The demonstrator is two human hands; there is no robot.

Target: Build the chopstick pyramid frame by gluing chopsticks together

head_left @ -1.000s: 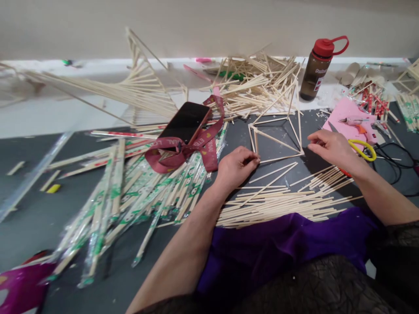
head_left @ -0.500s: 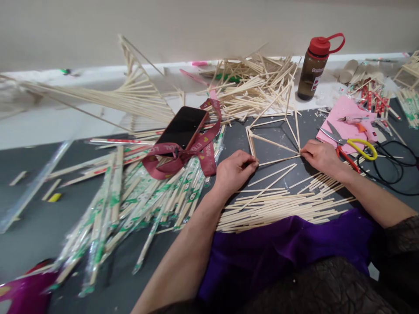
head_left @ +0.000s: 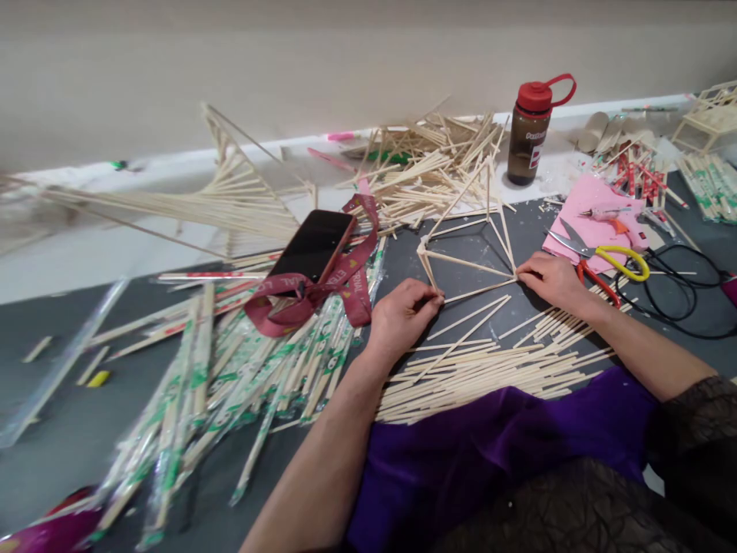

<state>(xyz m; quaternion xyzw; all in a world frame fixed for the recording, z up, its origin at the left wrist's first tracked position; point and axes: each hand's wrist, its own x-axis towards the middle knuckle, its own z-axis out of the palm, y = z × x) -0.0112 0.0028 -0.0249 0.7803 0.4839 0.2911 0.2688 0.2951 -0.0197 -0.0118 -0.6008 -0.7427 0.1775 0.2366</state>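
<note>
A frame of thin wooden sticks stands on the dark grey table, with several sticks meeting in a raised peak at its far side. My left hand pinches its near left corner, where sticks join. At the near right corner, the fingertips of my right hand are closed on the joint. One stick of the frame runs between my two hands. Loose wooden sticks lie in a spread just in front of me, below the frame.
Left of my hands lie wrapped chopsticks and a phone with a red lanyard. Behind the frame are a stick pile and a bottle. Rightward are scissors, a glue gun and a black cable.
The whole view has shifted, so things appear slightly lower and further left. Both hands keep their pinch on the same two corners of the stick frame.
</note>
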